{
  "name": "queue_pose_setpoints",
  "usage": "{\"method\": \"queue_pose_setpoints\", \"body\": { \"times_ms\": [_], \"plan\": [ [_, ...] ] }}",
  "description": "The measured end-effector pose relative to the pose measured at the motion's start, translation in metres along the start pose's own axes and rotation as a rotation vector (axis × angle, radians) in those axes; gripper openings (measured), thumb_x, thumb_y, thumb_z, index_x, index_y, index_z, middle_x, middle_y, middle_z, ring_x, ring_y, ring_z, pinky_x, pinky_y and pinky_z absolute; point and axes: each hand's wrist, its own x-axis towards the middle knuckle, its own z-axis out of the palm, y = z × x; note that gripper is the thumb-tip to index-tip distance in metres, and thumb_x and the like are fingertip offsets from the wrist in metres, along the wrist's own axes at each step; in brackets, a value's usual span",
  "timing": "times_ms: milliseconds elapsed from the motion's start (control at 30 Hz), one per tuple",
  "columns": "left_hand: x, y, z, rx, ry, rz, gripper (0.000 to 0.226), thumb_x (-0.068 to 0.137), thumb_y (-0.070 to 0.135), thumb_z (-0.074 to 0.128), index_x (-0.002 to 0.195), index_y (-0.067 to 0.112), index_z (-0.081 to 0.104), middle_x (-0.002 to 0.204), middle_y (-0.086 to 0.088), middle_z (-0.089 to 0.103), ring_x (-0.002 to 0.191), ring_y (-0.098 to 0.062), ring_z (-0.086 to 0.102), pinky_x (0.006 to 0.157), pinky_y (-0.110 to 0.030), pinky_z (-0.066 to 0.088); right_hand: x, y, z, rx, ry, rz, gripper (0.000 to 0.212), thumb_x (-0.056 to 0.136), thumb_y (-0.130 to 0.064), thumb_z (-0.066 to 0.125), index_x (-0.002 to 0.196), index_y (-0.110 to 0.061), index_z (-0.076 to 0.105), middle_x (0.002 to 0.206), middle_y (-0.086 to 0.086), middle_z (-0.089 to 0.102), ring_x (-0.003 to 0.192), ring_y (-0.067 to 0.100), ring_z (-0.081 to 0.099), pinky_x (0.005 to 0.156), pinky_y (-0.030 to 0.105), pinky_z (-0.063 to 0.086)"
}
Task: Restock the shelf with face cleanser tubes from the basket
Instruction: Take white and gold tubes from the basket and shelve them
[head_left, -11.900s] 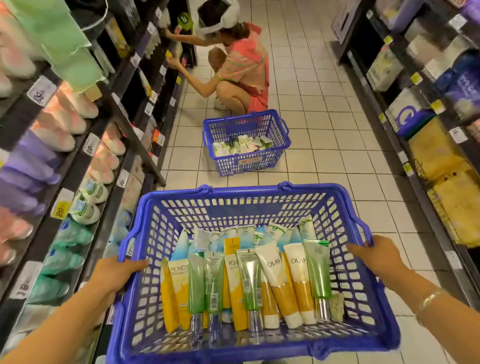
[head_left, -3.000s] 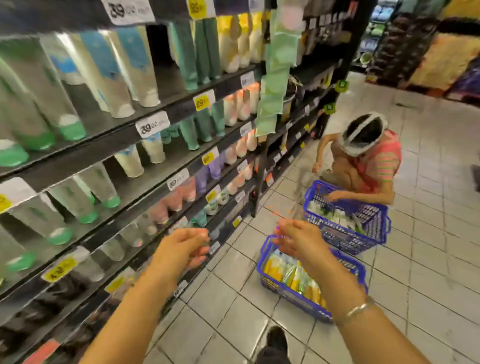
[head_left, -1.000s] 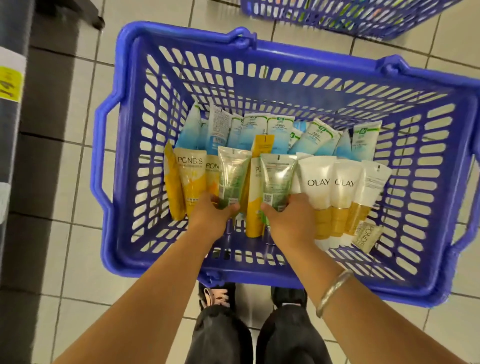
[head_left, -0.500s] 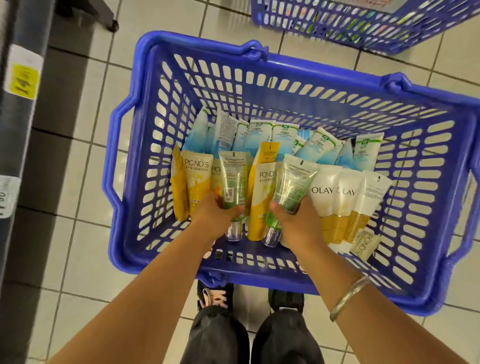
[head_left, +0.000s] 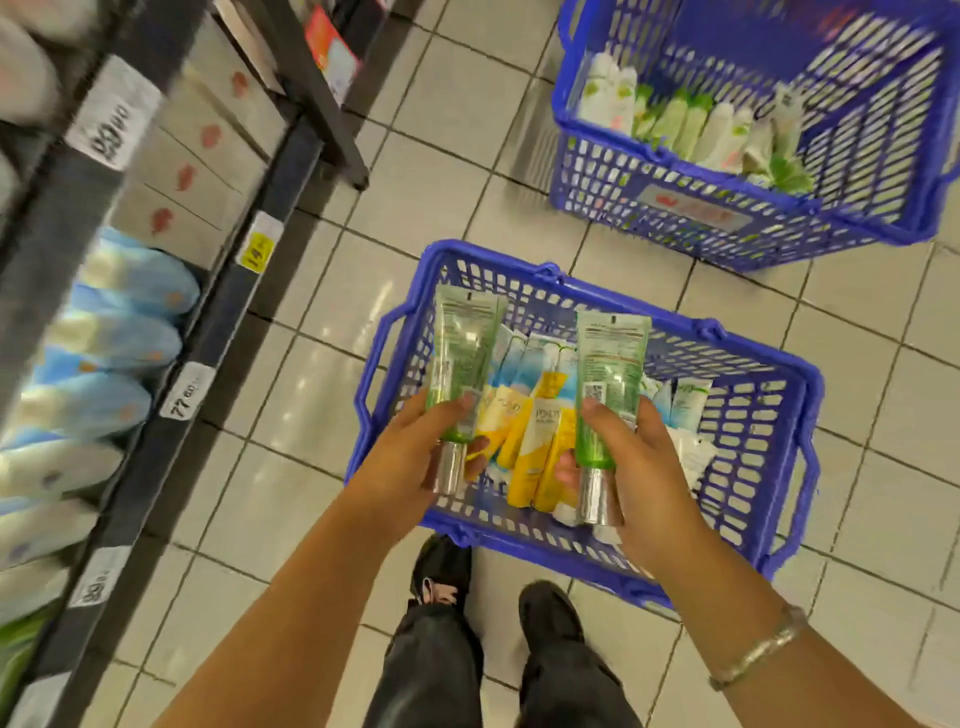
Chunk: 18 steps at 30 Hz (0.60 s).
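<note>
1. Lifting two translucent green face cleanser tubes with silver caps clear of the blue slotted plastic basket (head_left: 789, 447) on the tiled floor: left hand (head_left: 415, 457) curled round the lower end of the left green tube (head_left: 462, 358), right hand (head_left: 634, 467) curled round the lower end of the right green tube (head_left: 610, 374), crimped ends pointing away, caps toward the body.
2. Keeping thumbs pressed on the printed faces just above the caps; soft tube bodies likely to flex, so gripping low near the stiffer shoulder seems wise.
3. Raising both tubes well above the basket's near rim before turning, to avoid knocking the yellow and white tubes (head_left: 535, 441) left inside, lying side by side along the basket floor.
4. Swinging left toward the dark metal shelving (head_left: 228, 312) with its white and yellow price tags (head_left: 258, 249); matching green stock not clearly visible among the blurred pale blue tubes (head_left: 119, 343) there, so checking the label first.
5. Placing one tube at a time, cap down if neighbours stand so.
6. Steering clear of the second blue basket (head_left: 727, 228) near the floor's far right.
</note>
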Motion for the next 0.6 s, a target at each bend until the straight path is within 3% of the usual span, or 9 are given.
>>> {"method": "queue_pose_setpoints", "body": {
  "times_ms": [100, 267, 600],
  "plan": [
    [-0.050, 0.029, 0.012, -0.068, -0.034, 0.084, 0.051, 0.054, 0.031, 0.073, 0.098, 0.009, 0.061, 0.075, -0.007, 0.066, 0.056, -0.019, 0.066, 0.048, -0.027, 0.052, -0.035, -0.042, 0.017, -0.007, -0.085, -0.022, 0.012, 0.086, -0.027, 0.061, 0.097, -0.031, 0.057, 0.074, 0.000, 0.066, 0.051, 0.017, 0.062, 0.043, 0.028, 0.050],
    [-0.142, 0.075, 0.021, -0.192, -0.048, 0.258, 0.025, 0.064, 0.026, 0.067, 0.086, 0.015, 0.060, 0.068, -0.006, 0.066, 0.045, -0.016, 0.056, 0.043, -0.024, 0.048, -0.107, -0.110, 0.057, -0.054, -0.260, -0.095, 0.037, 0.062, -0.043, 0.069, 0.097, -0.032, 0.061, 0.076, -0.001, 0.071, 0.056, 0.014, 0.065, 0.043, 0.024, 0.048],
    [-0.357, 0.104, -0.006, -0.352, 0.132, 0.637, 0.041, 0.072, 0.021, 0.067, 0.110, 0.017, 0.053, 0.071, -0.003, 0.066, 0.050, -0.013, 0.056, 0.046, -0.023, 0.048, -0.273, -0.171, 0.125, -0.094, -0.652, -0.141, 0.037, 0.065, -0.033, 0.065, 0.097, -0.016, 0.057, 0.063, 0.003, 0.063, 0.048, 0.014, 0.059, 0.041, 0.023, 0.047]
  ]
}}
